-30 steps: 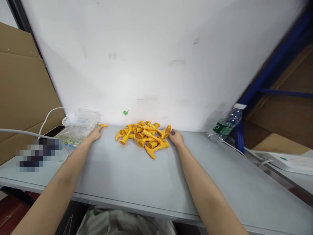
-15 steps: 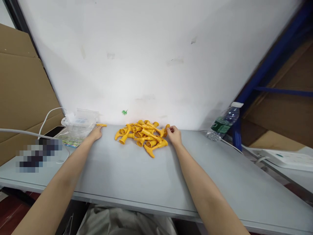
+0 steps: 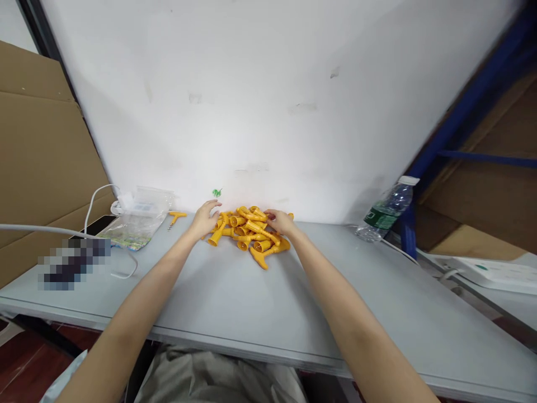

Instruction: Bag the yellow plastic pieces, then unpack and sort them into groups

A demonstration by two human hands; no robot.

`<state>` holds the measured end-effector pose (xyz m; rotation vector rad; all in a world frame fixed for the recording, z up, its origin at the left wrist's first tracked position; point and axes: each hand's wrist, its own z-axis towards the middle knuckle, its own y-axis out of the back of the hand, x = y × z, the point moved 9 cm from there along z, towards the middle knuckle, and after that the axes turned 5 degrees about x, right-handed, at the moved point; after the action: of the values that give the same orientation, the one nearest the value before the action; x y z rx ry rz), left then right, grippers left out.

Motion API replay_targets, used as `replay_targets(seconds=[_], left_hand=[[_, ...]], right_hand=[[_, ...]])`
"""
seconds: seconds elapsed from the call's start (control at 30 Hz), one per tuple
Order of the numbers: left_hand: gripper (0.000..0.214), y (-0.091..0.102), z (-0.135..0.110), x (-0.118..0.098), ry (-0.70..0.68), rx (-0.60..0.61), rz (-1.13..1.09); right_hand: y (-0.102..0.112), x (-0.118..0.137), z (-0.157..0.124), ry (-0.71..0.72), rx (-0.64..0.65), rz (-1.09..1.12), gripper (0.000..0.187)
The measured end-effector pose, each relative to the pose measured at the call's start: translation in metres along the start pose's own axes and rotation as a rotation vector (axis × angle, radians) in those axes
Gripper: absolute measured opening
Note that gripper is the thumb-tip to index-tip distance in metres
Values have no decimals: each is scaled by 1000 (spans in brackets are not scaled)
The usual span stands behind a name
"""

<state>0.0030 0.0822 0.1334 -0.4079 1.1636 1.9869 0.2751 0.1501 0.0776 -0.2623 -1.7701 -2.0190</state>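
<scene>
On the grey table lies a pile of yellow plastic corkscrews (image 3: pixel 247 229), with T-shaped handles and ribbed hollow sleeves. My left hand (image 3: pixel 203 220) is at the pile's left end, its fingers apart and nothing held in them. At the upper right of the pile, my right hand (image 3: pixel 282 221) has its fingers bent in around the end of one yellow corkscrew; the fingertips are partly hidden. A single yellow corkscrew (image 3: pixel 177 215) with a bare metal spiral lies apart at the left, near the wall.
At the left are a clear plastic bag (image 3: pixel 140 221), white cables (image 3: pixel 90 207) and a cardboard box (image 3: pixel 42 162). A plastic bottle with a green label (image 3: pixel 384 212) leans by the blue frame (image 3: pixel 406 235) at the right. A white wall (image 3: pixel 272 123) rises behind the table.
My left hand has let go of the lone corkscrew at the left and moved right to the pile. My right hand has shifted left, from the pile's right end onto its top.
</scene>
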Motion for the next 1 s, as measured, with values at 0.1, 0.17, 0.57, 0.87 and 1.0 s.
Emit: replay_targets(seconds=[0.1,0.17,0.57,0.87,1.0], left_hand=[[29,-6,-3,-22,7,-41,-159],[30,-10,-6,-30,19,-75,-245],[51,-29,-42,-56,-55,97,18],[36,-40,-43,-40,-101,137,109],[32,-31,-42,-27,-55,32,244]], right_hand=[[6,7,2,-14,4,-73,39],[18,12,0,-14,-48,-55,37],[55,101,-69,413,-254,976,34],[15,110,-92,411,-17,1063,30],[14,96,-88,402,-70,1014,41]])
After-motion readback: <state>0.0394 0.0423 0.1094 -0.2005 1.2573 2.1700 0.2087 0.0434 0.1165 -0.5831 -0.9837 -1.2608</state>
